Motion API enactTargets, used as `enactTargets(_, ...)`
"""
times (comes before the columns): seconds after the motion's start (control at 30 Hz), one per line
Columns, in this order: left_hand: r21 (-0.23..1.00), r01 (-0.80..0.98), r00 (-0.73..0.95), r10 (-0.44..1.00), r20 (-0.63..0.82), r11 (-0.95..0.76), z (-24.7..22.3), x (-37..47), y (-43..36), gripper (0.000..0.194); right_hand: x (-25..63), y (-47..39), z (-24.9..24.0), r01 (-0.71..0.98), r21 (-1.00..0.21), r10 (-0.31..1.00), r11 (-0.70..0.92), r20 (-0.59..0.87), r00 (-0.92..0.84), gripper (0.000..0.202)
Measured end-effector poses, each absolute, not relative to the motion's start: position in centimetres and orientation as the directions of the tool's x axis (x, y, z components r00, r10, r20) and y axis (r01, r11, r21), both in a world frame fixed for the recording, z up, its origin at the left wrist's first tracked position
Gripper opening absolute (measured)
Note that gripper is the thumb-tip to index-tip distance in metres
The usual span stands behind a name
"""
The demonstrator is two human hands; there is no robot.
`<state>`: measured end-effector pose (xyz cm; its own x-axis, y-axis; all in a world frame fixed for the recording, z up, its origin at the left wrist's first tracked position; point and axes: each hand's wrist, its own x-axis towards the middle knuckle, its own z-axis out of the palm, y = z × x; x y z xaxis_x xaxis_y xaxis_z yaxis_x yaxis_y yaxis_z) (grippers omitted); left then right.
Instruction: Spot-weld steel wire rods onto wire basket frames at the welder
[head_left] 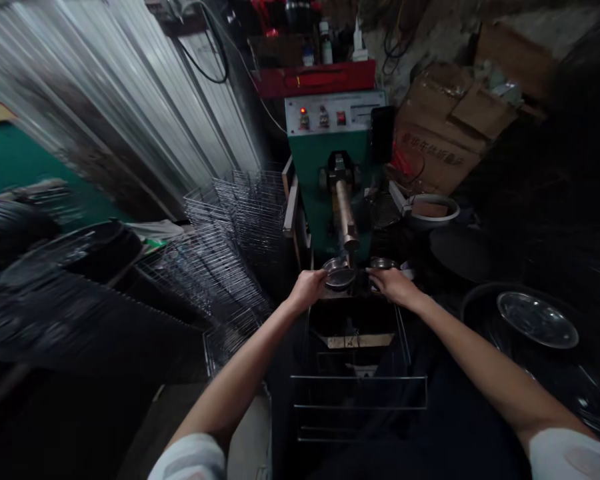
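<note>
My left hand (pixel 309 289) pinches the left rim of a small round metal dish (pixel 339 279), which sits right under the copper-coloured arm (pixel 346 210) of a green machine (pixel 313 180). To the right of it, my right hand (pixel 394 285) has its thumb and fingers closed at the edge of a second round metal piece (pixel 384 263). How much of that piece the fingers grip is partly hidden. Below both hands stands a bent wire frame (pixel 359 378) with several thin rods.
Stacked wire racks (pixel 230 233) stand at the left. A red tray (pixel 315 79) with bottles tops the machine, whose panel shows a lit red lamp (pixel 303 111). Cardboard boxes (pixel 440 133), a bucket (pixel 433 208) and a shiny round lid (pixel 537 320) are at the right.
</note>
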<state>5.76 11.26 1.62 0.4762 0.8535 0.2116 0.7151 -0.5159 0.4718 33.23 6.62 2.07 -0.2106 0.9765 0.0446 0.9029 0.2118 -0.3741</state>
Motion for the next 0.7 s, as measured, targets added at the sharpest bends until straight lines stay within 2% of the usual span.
enactTargets(0.1,0.449,0.707,0.497,0.836,0.234,-0.546,3.1,5.1,11.8,0.025,33.3,7.0,5.1,0.936,-0.316,0.986,0.156,-0.004,-0.166,0.035)
enactTargets(0.2,0.428,0.712,0.522,0.828,0.205,-0.556,3.5,4.9,11.7,0.025,33.7,7.5,6.2,0.924,-0.333,0.972,0.189,-0.072,-0.225,0.031)
enactTargets(0.33,0.395,0.731,0.545,0.825,0.152,-0.556,1.9,5.9,10.4,0.023,33.9,7.0,4.3,0.896,-0.374,0.952,0.239,-0.093,-0.293,0.03)
enactTargets(0.5,0.353,0.758,0.553,0.827,0.1,-0.549,-0.2,6.8,9.5,0.024,33.5,6.2,1.1,0.916,-0.35,0.965,0.195,-0.101,-0.243,0.032)
enactTargets(0.7,0.325,0.765,0.571,0.819,0.056,-0.556,-0.3,6.9,9.9,0.025,33.6,7.1,0.3,0.895,-0.391,0.953,0.214,-0.119,-0.28,0.033)
